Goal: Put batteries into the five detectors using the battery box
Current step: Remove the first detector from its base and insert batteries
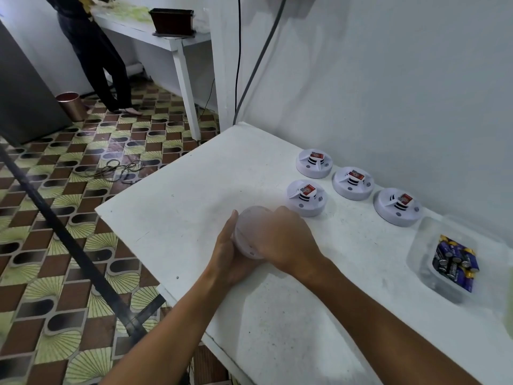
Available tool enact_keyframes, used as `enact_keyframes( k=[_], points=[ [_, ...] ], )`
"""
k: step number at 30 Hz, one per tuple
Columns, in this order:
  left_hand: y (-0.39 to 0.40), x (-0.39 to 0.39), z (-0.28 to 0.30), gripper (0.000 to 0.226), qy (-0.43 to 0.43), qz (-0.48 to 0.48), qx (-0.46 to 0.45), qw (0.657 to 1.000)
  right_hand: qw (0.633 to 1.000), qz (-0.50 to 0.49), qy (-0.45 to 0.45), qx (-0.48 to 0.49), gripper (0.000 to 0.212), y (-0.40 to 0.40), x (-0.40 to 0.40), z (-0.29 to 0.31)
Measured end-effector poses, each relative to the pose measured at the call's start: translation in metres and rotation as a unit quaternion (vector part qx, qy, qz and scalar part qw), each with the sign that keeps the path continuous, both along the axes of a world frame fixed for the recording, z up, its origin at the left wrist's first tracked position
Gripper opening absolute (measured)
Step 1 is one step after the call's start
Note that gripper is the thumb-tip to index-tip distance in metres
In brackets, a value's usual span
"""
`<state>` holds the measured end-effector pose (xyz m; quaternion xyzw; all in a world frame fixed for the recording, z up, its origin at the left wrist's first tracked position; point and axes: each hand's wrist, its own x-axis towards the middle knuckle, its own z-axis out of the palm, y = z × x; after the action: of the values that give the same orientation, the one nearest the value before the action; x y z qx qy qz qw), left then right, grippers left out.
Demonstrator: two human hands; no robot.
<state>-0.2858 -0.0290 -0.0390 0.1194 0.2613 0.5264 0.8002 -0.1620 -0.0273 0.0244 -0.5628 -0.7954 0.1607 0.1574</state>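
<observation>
Here white table (291, 315) against white wall (388, 79), patterned tile floor (55, 245).

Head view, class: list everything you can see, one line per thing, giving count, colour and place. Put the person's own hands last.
Detectors on table: four, white with red labels, near the wall.
Held detector: one, white, between both hands.
Battery box: one, clear, right edge of the table.
Batteries: several, dark blue and yellow, inside the box.
Table: one, white, against the wall.
Far table: one, white, top left.
Dark box: one, brown, on the far table.
Bin: one, copper, on the tiled floor.
Bystander: one, dark clothes, at the far table.
Cables: two, black and grey, down the wall.
Left hand: holds the held detector.
Right hand: over the held detector.
</observation>
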Motion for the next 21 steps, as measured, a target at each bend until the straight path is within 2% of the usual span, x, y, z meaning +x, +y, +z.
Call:
enact_keyframes(
  k=[3,6,8,10,14,16,18,21],
  points=[
    [-0.002,0.0,0.002,0.06,0.024,-0.005,-0.003,1.0,0.999,-0.016,0.016,-0.026,0.053,-0.001,0.001,-0.001],
    [-0.003,-0.001,-0.001,0.06,0.041,-0.011,-0.001,0.999,0.986,-0.026,0.136,-0.091,0.035,0.004,0.011,-0.001],
    [-0.003,-0.001,-0.002,0.06,0.048,-0.014,-0.002,0.999,0.951,-0.07,0.262,-0.146,0.025,0.008,0.026,0.0],
    [-0.004,0.001,0.001,0.061,0.053,-0.02,0.001,0.998,0.899,-0.116,0.367,-0.207,0.022,0.006,0.039,0.002],
    [0.003,0.015,0.02,0.051,0.108,-0.043,0.029,0.993,0.854,-0.198,0.424,-0.227,0.023,-0.01,0.057,0.009],
    [0.008,0.025,0.032,0.048,0.181,-0.082,0.081,0.977,0.794,-0.216,0.481,-0.301,0.034,-0.015,0.068,0.013],
    [0.011,0.038,0.042,0.049,0.267,-0.115,0.135,0.947,0.708,-0.215,0.56,-0.374,0.052,-0.019,0.081,0.014],
    [0.018,0.056,0.049,0.059,0.375,-0.15,0.21,0.891,0.609,-0.203,0.656,-0.397,0.064,-0.026,0.102,0.006]
  ],
)
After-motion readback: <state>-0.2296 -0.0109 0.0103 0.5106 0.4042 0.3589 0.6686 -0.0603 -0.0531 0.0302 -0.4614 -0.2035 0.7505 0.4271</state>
